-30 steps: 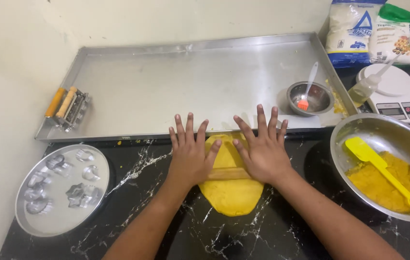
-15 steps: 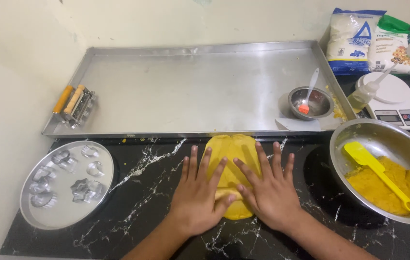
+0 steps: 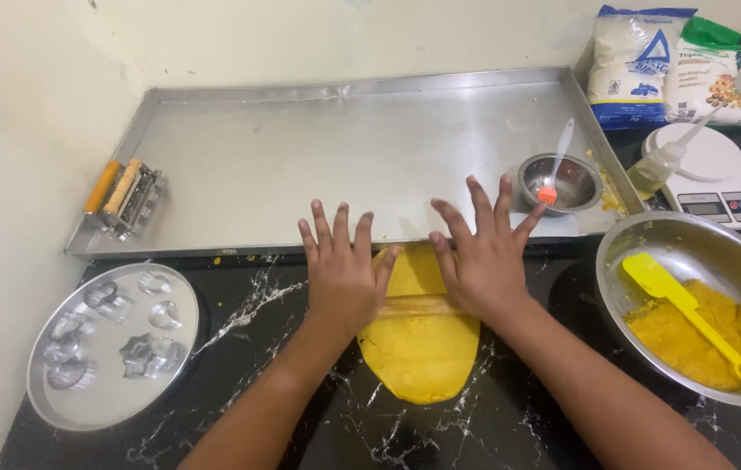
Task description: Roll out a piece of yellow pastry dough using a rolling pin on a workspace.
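We see both hands flat, fingers spread, palms pressing a pale wooden rolling pin (image 3: 414,305); nothing clenched, just open-palm contact. Left hand (image 3: 342,271) sits at the pin's 9 o'clock end, right hand (image 3: 481,259) at its 3 o'clock end. The pin lies crosswise on a smooth oval sheet of yellow dough (image 3: 420,344), matte, on the black marble-veined countertop (image 3: 301,409). The dough's 12 o'clock edge nearly meets the large rectangular brushed-steel tray (image 3: 301,148). On the tray: a steel roller cutter with orange and wooden handles (image 3: 122,196) at 9 o'clock, a small round steel bowl (image 3: 559,181) holding an orange-tipped silicone brush (image 3: 553,170) at 3 o'clock. At 3 o'clock of the dough, a wide steel bowl (image 3: 649,239) with lumpy yellow dough and a yellow plastic spatula (image 3: 688,313). At 9 o'clock, a round steel plate (image 3: 83,409) of shiny metal cookie cutters (image 3: 118,326).
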